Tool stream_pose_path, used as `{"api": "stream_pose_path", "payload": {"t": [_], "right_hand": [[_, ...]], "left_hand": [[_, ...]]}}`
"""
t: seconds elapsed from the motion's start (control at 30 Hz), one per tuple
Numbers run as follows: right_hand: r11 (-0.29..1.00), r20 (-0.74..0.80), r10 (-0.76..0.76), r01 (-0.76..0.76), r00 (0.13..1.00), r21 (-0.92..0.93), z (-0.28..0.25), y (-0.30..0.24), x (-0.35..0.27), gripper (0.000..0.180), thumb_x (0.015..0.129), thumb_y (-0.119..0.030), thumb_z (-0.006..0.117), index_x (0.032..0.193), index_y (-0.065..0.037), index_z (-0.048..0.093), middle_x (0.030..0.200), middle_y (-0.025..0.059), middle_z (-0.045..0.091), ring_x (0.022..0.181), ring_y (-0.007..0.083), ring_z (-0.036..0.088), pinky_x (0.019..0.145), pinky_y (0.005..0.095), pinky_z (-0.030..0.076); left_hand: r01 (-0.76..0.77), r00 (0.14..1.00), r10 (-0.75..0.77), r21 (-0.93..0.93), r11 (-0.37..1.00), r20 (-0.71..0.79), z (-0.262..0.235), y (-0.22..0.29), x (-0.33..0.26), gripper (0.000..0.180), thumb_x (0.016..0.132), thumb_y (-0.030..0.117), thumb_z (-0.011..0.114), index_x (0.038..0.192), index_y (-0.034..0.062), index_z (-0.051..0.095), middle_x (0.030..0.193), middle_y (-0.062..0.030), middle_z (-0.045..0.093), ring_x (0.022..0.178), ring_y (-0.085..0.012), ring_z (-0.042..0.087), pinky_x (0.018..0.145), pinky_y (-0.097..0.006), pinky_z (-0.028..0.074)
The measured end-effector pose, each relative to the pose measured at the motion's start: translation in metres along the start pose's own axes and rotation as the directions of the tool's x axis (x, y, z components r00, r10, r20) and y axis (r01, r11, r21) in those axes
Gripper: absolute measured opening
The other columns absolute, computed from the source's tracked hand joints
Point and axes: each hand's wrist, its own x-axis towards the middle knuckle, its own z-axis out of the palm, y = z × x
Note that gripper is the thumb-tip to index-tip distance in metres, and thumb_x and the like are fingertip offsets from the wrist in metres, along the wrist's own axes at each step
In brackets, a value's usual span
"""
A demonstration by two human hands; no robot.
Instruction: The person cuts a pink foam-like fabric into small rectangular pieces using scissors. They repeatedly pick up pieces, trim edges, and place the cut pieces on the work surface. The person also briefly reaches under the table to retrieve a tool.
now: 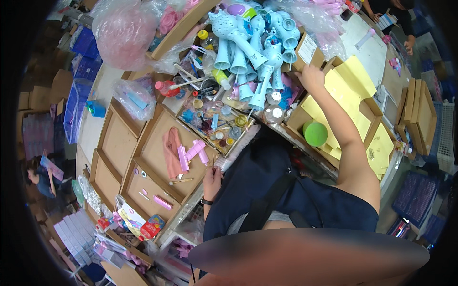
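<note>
Head cam: left hand (213, 180) pinches a stick (213, 159), can't tell right hand's (312, 77) grip; blue toys (244, 45) piled at 12 o'clock, probably mid-job, done-vs-left unclear.

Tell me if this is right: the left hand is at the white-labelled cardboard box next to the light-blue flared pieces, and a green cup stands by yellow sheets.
Wrong hand: the head view shows the right hand at the white-labelled cardboard box next to the light-blue flared pieces. The green cup does stand by yellow sheets.
</note>
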Motion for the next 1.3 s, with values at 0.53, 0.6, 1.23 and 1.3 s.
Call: {"api": "stream_pose_path", "payload": {"t": [0.53, 0.6, 1.23, 1.3], "right_hand": [[0.800, 0.745, -0.354, 0.595, 0.566, -0.072, 0.070, -0.021, 0.025, 0.055, 0.063, -0.027, 0.072, 0.112, -0.008, 0.054, 0.100, 0.0118, 0.063, 0.092, 0.0267, 0.061, 0.075, 0.0377, 0.050], [0.792, 0.740, -0.355, 0.604, 0.571, -0.085, 0.073, -0.020, 0.023, 0.043, 0.066, -0.021, 0.068, 0.106, -0.009, 0.059, 0.099, 0.0119, 0.063, 0.092, 0.0264, 0.062, 0.075, 0.0376, 0.050], [0.813, -0.112, -0.571, 0.579, 0.813, 0.062, -0.067, 0.025, -0.041, 0.008, 0.074, -0.009, 0.054, 0.081, -0.010, 0.058, 0.078, 0.0084, 0.059, 0.068, 0.0257, 0.061, 0.056, 0.0358, 0.048], [0.703, -0.257, -0.600, 0.653, 0.758, 0.282, -0.089, 0.003, -0.067, 0.005, 0.074, -0.012, 0.056, 0.079, -0.010, 0.056, 0.077, 0.0091, 0.060, 0.066, 0.0273, 0.060, 0.056, 0.0370, 0.048]], "left_hand": [[0.062, 0.997, -0.053, 0.164, 0.985, -0.058, 0.003, -0.011, -0.015, 0.017, 0.088, 0.018, 0.050, 0.087, 0.0005, 0.051, 0.067, -0.0086, 0.057, 0.061, -0.0181, 0.056, 0.057, -0.029, 0.043], [0.045, 0.998, -0.038, 0.147, 0.988, -0.047, 0.000, -0.013, -0.016, 0.018, 0.088, 0.018, 0.050, 0.088, 0.0008, 0.051, 0.067, -0.0088, 0.057, 0.061, -0.0187, 0.056, 0.058, -0.029, 0.043], [-0.188, 0.977, 0.204, -0.193, 0.963, 0.067, 0.003, 0.041, 0.016, 0.026, 0.078, 0.007, 0.066, 0.083, 0.0035, 0.041, 0.089, -0.0104, 0.057, 0.082, -0.0162, 0.057, 0.072, -0.027, 0.045], [-0.311, 0.928, 0.361, -0.342, 0.887, 0.091, 0.015, 0.062, 0.023, 0.032, 0.075, 0.004, 0.069, 0.083, 0.0052, 0.037, 0.104, -0.0150, 0.054, 0.093, -0.0199, 0.056, 0.080, -0.030, 0.045]]}}
